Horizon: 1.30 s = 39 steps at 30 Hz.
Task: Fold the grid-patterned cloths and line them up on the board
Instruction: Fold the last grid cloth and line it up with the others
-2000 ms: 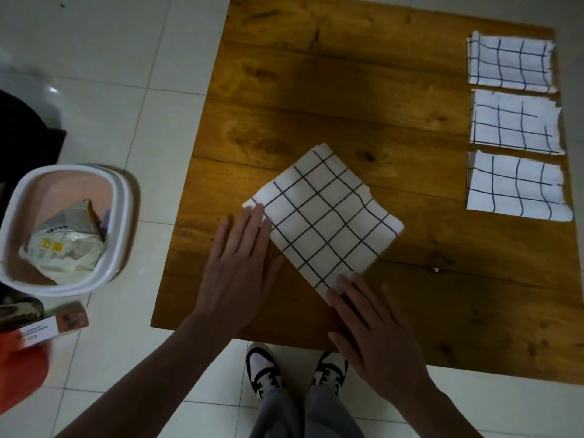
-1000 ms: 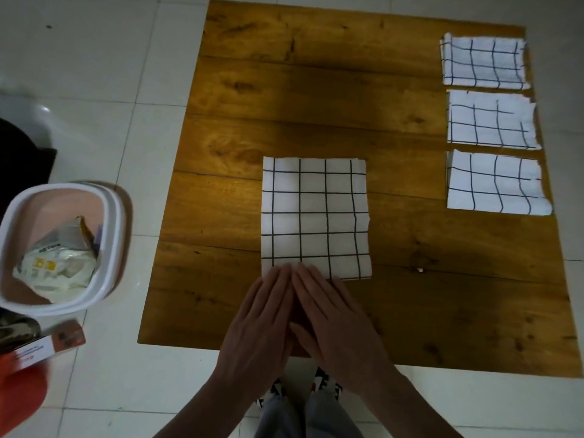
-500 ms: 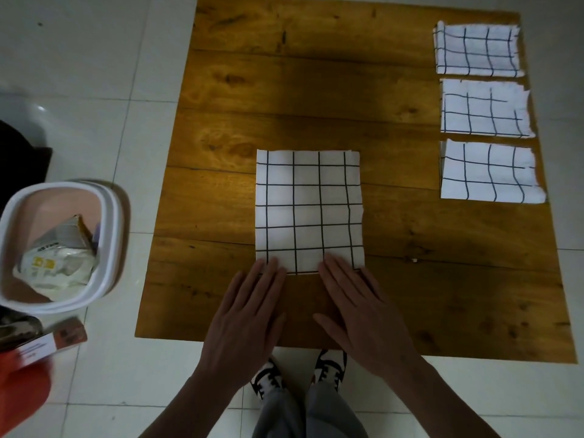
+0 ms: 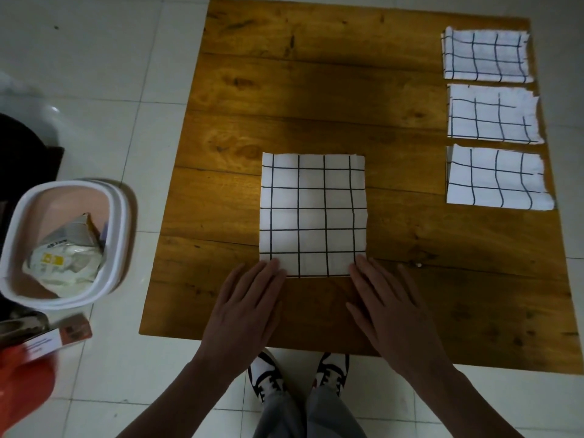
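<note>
Your half-folded cloth lies flat near the middle of the board, a tall rectangle squared to the planks, and the step in hand looks to be the next fold, which should bring it down to the size of the three finished ones. To do it well, take the two near corners together, lift them evenly and carry the near edge up to meet the far edge, matching the grid lines as you go so the layers do not skew; then press along the new crease from the middle outward. Your left hand lies flat with its fingers straight and close together, holding nothing, the tips resting on the lower left corner of the cloth. Your right hand is likewise flat and empty, its fingers straight and slightly spread, touching the lower right corner. So the cloth stretches away from both sets of fingertips toward the top of the frame, with bare board under your palms. The three folded cloths sit in a column at the upper right of the frame, well apart from your hands; judging by that column, this one belongs just below the lowest.
</note>
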Available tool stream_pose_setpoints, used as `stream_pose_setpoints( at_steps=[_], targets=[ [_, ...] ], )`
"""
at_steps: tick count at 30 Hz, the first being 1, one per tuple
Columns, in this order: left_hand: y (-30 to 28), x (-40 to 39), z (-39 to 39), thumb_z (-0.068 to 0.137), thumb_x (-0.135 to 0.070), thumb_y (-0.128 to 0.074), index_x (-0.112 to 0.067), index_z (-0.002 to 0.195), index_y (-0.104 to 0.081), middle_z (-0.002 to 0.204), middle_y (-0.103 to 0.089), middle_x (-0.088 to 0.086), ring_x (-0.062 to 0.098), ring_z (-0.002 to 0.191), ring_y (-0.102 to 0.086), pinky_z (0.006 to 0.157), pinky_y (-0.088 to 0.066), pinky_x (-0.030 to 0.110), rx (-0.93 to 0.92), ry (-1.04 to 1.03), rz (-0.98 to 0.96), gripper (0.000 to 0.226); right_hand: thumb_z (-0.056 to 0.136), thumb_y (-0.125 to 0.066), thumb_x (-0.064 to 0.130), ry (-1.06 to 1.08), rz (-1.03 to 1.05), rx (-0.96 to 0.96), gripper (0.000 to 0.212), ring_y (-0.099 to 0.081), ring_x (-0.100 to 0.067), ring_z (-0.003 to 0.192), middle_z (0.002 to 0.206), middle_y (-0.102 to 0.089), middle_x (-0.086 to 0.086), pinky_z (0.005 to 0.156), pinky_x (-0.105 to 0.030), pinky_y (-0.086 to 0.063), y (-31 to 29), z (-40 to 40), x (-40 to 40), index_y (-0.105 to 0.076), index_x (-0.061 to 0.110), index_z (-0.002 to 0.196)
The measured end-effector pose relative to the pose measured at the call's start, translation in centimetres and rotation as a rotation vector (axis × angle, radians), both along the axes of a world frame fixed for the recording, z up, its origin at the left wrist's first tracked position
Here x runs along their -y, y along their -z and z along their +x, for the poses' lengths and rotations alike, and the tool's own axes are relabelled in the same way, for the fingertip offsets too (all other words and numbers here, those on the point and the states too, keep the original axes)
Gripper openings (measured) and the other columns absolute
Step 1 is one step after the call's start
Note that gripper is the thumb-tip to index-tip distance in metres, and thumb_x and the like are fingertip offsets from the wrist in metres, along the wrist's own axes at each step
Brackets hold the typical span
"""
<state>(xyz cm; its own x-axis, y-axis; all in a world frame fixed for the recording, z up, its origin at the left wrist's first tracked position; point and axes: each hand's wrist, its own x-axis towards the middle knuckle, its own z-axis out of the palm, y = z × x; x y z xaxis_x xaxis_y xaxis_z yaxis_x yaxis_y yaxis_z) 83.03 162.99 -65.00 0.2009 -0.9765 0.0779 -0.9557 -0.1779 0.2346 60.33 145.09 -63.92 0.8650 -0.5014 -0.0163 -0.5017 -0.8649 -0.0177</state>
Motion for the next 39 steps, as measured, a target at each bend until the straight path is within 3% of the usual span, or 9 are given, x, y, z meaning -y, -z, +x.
stream_pose_setpoints(
  at_steps=[3,6,9,19,23,27,31,34,39],
  targets=[
    [-1.1,1.6,0.8,0.098,-0.03,-0.063,-0.01,0.131,-0.067,0.134,-0.067,0.013,0.026,0.128,-0.053,0.119,-0.031,0.042,0.058,0.032,-0.07,0.039,0.104,-0.043,0.04,-0.064,-0.072,0.062,0.049,-0.056,-0.027,0.131,0.141,-0.062,-0.011,0.123,-0.048,-0.025,-0.1,0.7,1.3,-0.064,0.012,0.139],
    [-1.9,2.5,2.1,0.063,-0.03,-0.094,-0.01,0.123,-0.073,0.124,-0.071,0.011,0.028,0.116,-0.064,0.109,-0.045,0.041,0.118,0.101,0.038,0.066,0.102,-0.05,0.035,-0.128,-0.129,0.101,0.039,-0.061,-0.026,0.121,0.128,-0.068,-0.009,0.12,-0.047,-0.032,-0.3,1.5,2.3,-0.071,0.012,0.125],
    [-2.1,2.9,3.1,0.053,-0.029,-0.102,-0.01,0.119,-0.076,0.121,-0.074,0.011,0.03,0.108,-0.071,0.101,-0.053,0.045,0.132,0.152,0.091,0.073,0.102,-0.054,0.027,-0.183,-0.163,0.13,0.029,-0.056,-0.025,0.12,0.124,-0.07,-0.009,0.12,-0.044,-0.027,-0.3,1.9,2.9,-0.073,0.011,0.117],
    [-1.7,2.6,2.5,0.094,-0.023,-0.066,-0.01,0.106,-0.076,0.108,-0.075,0.007,0.023,0.099,-0.07,0.099,-0.044,0.034,-0.005,0.103,-0.133,0.02,0.099,-0.055,0.04,-0.174,-0.033,0.194,0.035,-0.063,-0.024,0.114,0.122,-0.07,-0.005,0.114,-0.044,-0.036,-0.7,2.5,3.1,-0.071,0.015,0.117],
    [-2.0,2.0,1.3,0.099,-0.026,-0.054,-0.013,0.109,-0.066,0.107,-0.07,0.005,0.014,0.103,-0.058,0.093,-0.046,0.025,-0.142,0.059,-0.164,0.02,0.096,-0.064,0.031,-0.171,0.022,0.209,0.041,-0.056,-0.023,0.127,0.137,-0.063,-0.006,0.117,-0.043,-0.035,-0.5,2.1,2.1,-0.063,0.015,0.133],
    [-2.5,1.2,0.9,0.1,-0.027,-0.054,-0.017,0.115,-0.055,0.113,-0.068,0.005,0.011,0.104,-0.057,0.087,-0.052,0.025,-0.219,0.077,-0.184,0.018,0.093,-0.066,0.021,-0.17,0.064,0.301,0.026,-0.057,-0.022,0.127,0.132,-0.068,-0.006,0.116,-0.044,-0.036,-0.6,1.6,1.7,-0.069,0.016,0.118],
    [-2.3,0.3,1.6,0.093,-0.041,-0.068,-0.015,0.133,-0.053,0.132,-0.066,0.009,0.018,0.123,-0.058,0.099,-0.052,0.033,-0.236,0.072,-0.143,0.05,0.099,-0.055,0.029,-0.228,0.183,0.313,0.028,-0.058,-0.015,0.128,0.129,-0.07,-0.001,0.117,-0.043,-0.037,-1.3,0.6,1.8,-0.073,0.017,0.117],
    [-1.7,-0.2,2.7,0.075,-0.026,-0.086,-0.013,0.144,-0.053,0.141,-0.063,0.009,0.02,0.132,-0.053,0.102,-0.052,0.043,-0.203,0.052,-0.065,0.077,0.1,-0.056,0.031,-0.3,0.265,0.293,0.027,-0.06,-0.011,0.127,0.127,-0.071,0.001,0.118,-0.038,-0.038,-2.1,-0.2,1.8,-0.073,0.018,0.117],
    [-1.7,-0.2,3.8,0.092,-0.03,-0.057,-0.015,0.13,-0.072,0.136,-0.07,0.003,0.022,0.128,-0.063,0.102,-0.056,0.047,-0.223,0.063,-0.083,0.043,0.1,-0.061,0.033,-0.306,0.327,0.306,0.026,-0.062,-0.008,0.12,0.122,-0.072,0.001,0.115,-0.029,-0.041,-3.4,-0.9,1.7,-0.073,0.016,0.116]
  ],
)
